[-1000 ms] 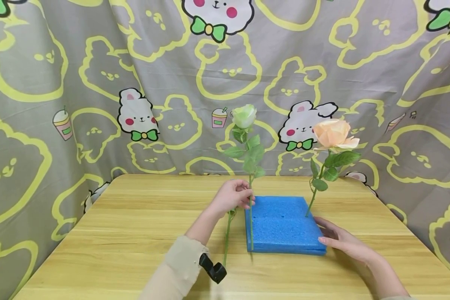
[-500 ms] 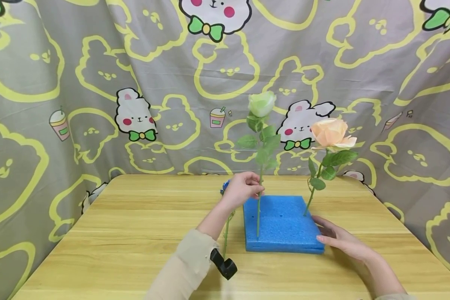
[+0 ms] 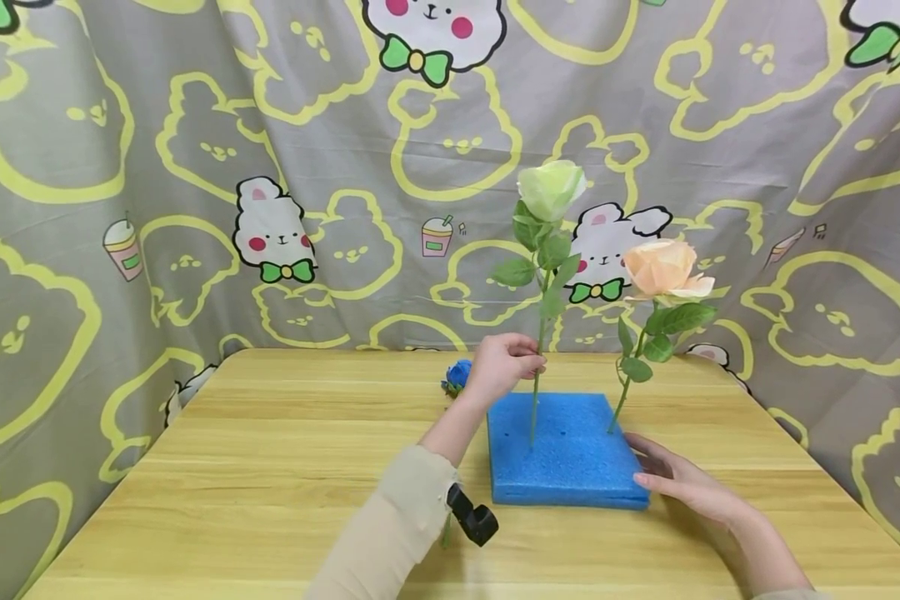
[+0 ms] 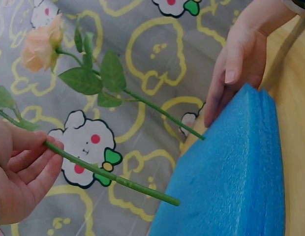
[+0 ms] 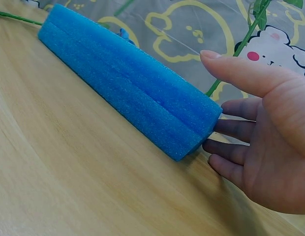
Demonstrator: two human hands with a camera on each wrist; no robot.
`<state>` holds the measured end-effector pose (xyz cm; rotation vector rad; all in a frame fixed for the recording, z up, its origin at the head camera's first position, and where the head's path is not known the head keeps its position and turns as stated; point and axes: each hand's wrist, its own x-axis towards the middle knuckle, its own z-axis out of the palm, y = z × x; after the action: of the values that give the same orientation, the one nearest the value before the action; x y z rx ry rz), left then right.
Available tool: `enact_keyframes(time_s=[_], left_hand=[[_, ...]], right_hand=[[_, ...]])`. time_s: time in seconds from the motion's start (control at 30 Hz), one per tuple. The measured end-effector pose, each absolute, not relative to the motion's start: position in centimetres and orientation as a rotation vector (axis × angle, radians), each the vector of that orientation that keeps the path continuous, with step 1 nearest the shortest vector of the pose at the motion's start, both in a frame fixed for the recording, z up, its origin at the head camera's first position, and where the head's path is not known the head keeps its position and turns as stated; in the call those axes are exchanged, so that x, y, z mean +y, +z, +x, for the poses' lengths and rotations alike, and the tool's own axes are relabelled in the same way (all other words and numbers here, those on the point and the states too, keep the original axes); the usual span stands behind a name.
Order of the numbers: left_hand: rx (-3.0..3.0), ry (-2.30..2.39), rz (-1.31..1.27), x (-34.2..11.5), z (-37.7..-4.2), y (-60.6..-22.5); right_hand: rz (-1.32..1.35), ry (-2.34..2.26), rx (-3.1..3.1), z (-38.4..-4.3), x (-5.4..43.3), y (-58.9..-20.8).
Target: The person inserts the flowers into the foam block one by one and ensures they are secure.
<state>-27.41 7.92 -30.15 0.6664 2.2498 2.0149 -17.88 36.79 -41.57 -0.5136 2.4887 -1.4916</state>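
Between the thumb and fingers of my left hand (image 3: 501, 367) is the stem of a pale green-white rose (image 3: 551, 190), held upright. The cut end of its stem (image 4: 147, 191) points down close over the blue foam block (image 3: 570, 477), which has small holes in its top. A peach rose (image 3: 663, 268) stands in the foam near its right edge, leaning slightly right. My right hand (image 3: 682, 479) has its fingers extended along the foam's right side; in the right wrist view the fingertips (image 5: 226, 147) are right at the block's corner.
A blue flower (image 3: 459, 373) lies on the wooden table (image 3: 285, 467) left of the foam, its stem partly hidden under my left forearm. A black wrist strap mount (image 3: 472, 517) sits on the left sleeve. Behind the table hangs a patterned curtain (image 3: 330, 125).
My left hand has carried the green-white rose right and farther back, from the foam's front left edge to over its top. The blue flower's head has come into view. The right hand stays put.
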Motion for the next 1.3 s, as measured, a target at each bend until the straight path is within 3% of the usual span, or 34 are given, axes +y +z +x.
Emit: enact_keyframes(time_s=[1.3], left_hand=[[2.419,1.999,0.788,12.8,-27.1,-32.5]], right_hand=[[-0.580,-1.600,2.336,-18.0,36.9,-41.5]])
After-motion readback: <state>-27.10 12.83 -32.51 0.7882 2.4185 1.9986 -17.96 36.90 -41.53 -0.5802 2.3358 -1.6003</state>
